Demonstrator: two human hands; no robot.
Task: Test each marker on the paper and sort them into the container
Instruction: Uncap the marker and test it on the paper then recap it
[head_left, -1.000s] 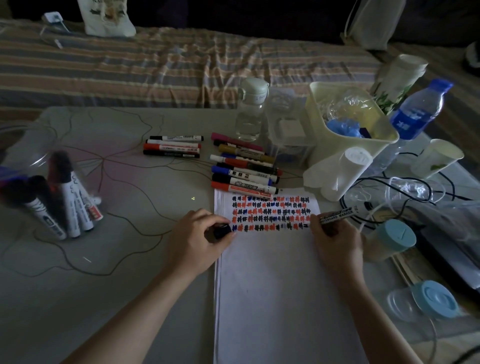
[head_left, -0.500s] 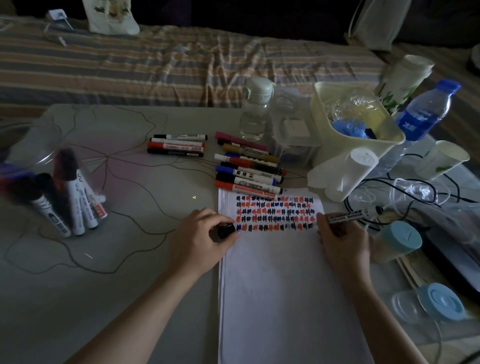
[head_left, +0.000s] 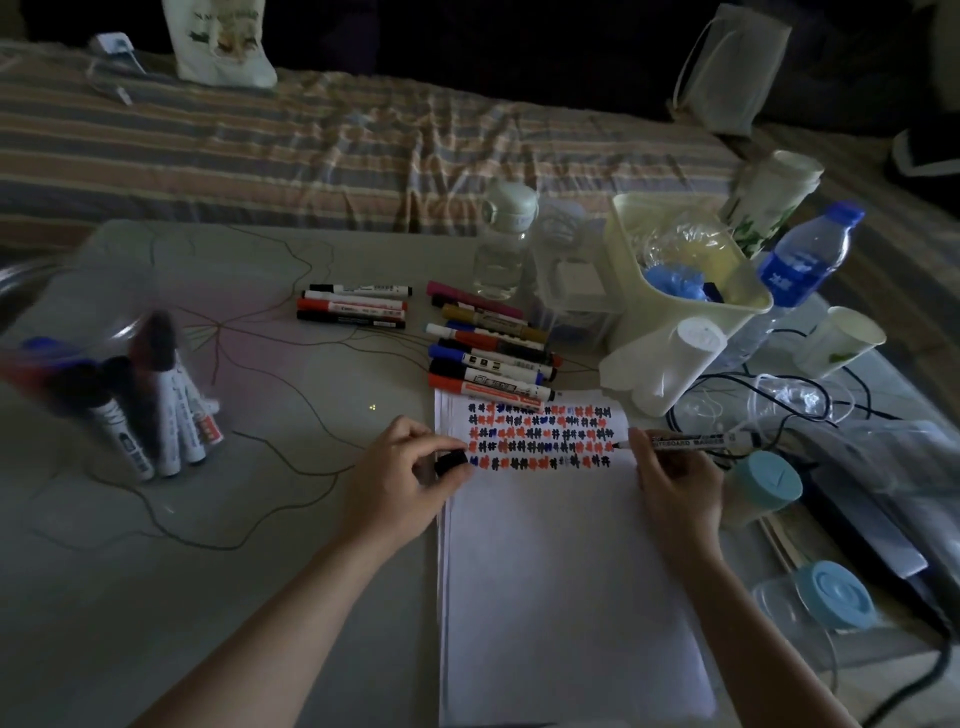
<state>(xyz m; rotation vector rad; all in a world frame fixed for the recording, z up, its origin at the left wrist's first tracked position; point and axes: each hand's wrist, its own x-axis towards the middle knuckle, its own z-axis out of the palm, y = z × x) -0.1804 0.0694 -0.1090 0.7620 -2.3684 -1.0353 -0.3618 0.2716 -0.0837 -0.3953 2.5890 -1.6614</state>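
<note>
Head view, dim light. The white sheet of paper (head_left: 561, 587) lies on the grey table (head_left: 218, 571) at lower centre, its bottom edge cut off by the frame; five rows of small red, blue and black test marks (head_left: 540, 434) fill its top strip, too small to count. The right hand (head_left: 675, 483), at centre right, pinches the uncapped white whiteboard marker (head_left: 691, 441) between thumb and curled fingers, the tip touching the paper at the right end of the rows; its far end merges with the dark cables (head_left: 810, 400) behind it. The left hand (head_left: 400, 478), at centre, pinches the black marker cap (head_left: 451, 462) on the paper's left edge; most of the cap is hidden by the fingers. Two loose groups of capped markers lie above the paper: four white-barrelled markers (head_left: 356, 312) at upper centre, and a fanned pile of mixed-colour markers (head_left: 491, 353) just beside the paper's top edge, about eight, overlapping so that an exact count cannot be made. At far left the clear plastic container (head_left: 78, 332), blurred and cut by the frame edge, holds upright sorted markers (head_left: 156, 415); at least five show, the rest indistinct. Right of the paper stand two light-blue-lidded jars (head_left: 763, 488), partly overlapped by the right forearm.
</note>
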